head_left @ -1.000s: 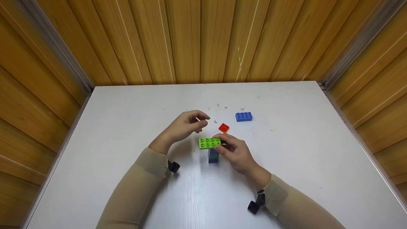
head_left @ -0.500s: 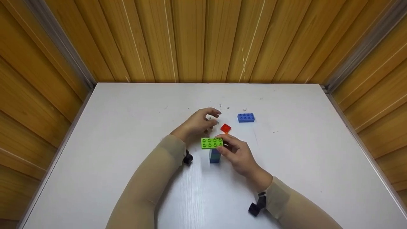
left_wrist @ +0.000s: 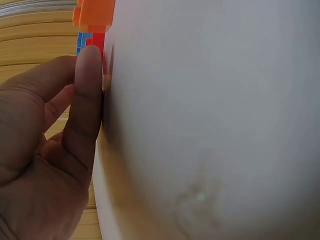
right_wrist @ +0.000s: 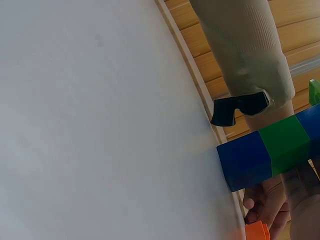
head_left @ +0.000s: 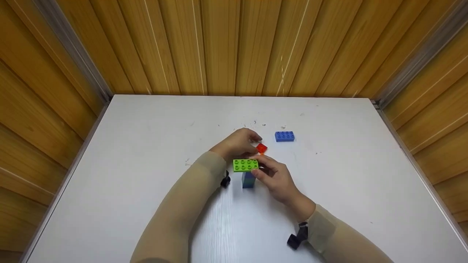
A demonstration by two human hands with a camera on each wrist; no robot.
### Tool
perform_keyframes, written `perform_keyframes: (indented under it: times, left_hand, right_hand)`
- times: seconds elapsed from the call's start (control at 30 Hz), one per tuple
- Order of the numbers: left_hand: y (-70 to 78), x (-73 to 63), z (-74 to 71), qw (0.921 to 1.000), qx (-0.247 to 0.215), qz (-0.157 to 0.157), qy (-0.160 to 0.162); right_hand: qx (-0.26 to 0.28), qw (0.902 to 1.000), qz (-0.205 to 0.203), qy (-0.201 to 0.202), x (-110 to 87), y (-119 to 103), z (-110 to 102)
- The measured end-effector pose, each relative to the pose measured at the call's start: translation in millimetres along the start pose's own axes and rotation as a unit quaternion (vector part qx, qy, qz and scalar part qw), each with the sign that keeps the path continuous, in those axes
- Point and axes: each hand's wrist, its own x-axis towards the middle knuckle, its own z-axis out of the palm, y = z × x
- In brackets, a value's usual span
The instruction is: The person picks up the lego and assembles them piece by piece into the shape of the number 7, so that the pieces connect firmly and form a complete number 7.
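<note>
My right hand (head_left: pixel 276 179) pinches the right end of a lime-green eight-stud building brick (head_left: pixel 241 165). Beneath that brick stands an upright tower of blue and green bricks (head_left: pixel 248 180); its blue, green, blue layers show in the right wrist view, with a green section (right_wrist: pixel 285 145) in the middle. Beyond the tower, my left hand (head_left: pixel 239 142) has its fingers and thumb parted, the tips right at a red brick (head_left: pixel 261 148). An orange brick (left_wrist: pixel 95 15) lies in front of the red one, mostly hidden by my right hand in the head view.
A blue eight-stud brick (head_left: pixel 284 136) lies farther back on the white table (head_left: pixel 347 164), right of the red one. Wood-look panels (head_left: pixel 219 47) wall the table at the back and sides. Black camera mounts (head_left: pixel 298 237) sit on both wrists.
My left hand has moved right, from left of the tower to the red brick. My right hand keeps its pinch on the lime-green brick. The head view has shifted slightly.
</note>
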Motion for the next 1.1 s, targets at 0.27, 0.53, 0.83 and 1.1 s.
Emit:
perform_keyframes:
  times: [0.27, 0.53, 0.83, 1.1]
  left_hand:
    - [3.4, -0.2, 3.3, 0.9987, 0.051, 0.002, 0.0]
    - [-0.6, -15.7, -10.5, 0.9972, -0.069, -0.019, 0.022]
    - [-1.7, -43.9, -27.5, 0.9928, -0.058, 0.058, 0.087]
    - [1.0, -77.5, -39.3, 0.9743, -0.082, 0.13, 0.164]
  right_hand:
    - [-0.002, 1.0, 0.001, 0.006, -2.1, 0, -1]
    - [-0.004, 1.0, 0.007, 0.001, -0.6, -2, -1]
    - [-0.009, 0.9999, 0.011, -0.008, 0.4, -1, -2]
    - [0.002, 0.9999, 0.012, -0.009, 0.8, -1, -2]
